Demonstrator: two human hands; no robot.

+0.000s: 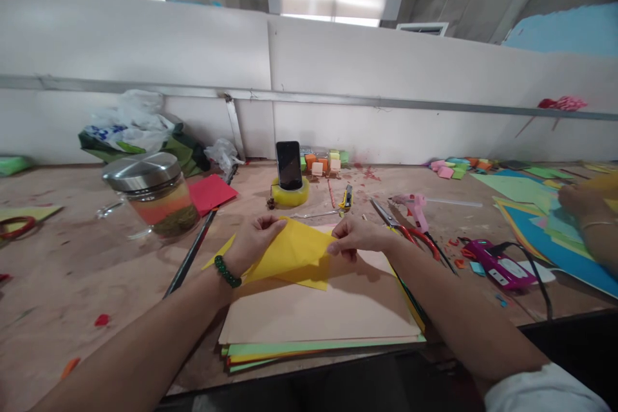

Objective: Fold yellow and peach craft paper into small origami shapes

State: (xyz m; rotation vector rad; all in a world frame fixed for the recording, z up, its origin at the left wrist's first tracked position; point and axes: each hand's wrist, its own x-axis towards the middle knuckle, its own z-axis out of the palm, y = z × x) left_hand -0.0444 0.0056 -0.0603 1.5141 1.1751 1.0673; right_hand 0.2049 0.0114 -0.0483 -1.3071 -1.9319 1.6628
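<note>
A folded sheet of yellow paper [294, 248] is held up between my two hands, over a stack of coloured paper [318, 318] whose top sheet is pale peach. My left hand [255, 241], with a green bead bracelet at the wrist, pinches its upper left edge between thumb and fingers. At its right corner, my right hand [355, 238] grips it with thumb and curled fingers. Part of the yellow paper lies behind my left hand and wrist. Right of my right hand lie red-handled scissors [410, 228], and a yellow utility knife [346, 198] rests beyond it.
A glass mug of tea [159, 199] and red paper [211, 193] stand left. At the back, a phone [288, 164] leans on a tape roll [290, 194]. A pink glue gun [416, 206] and magenta power strip [502, 264] lie right. Another person's hand [586, 203] is at far right.
</note>
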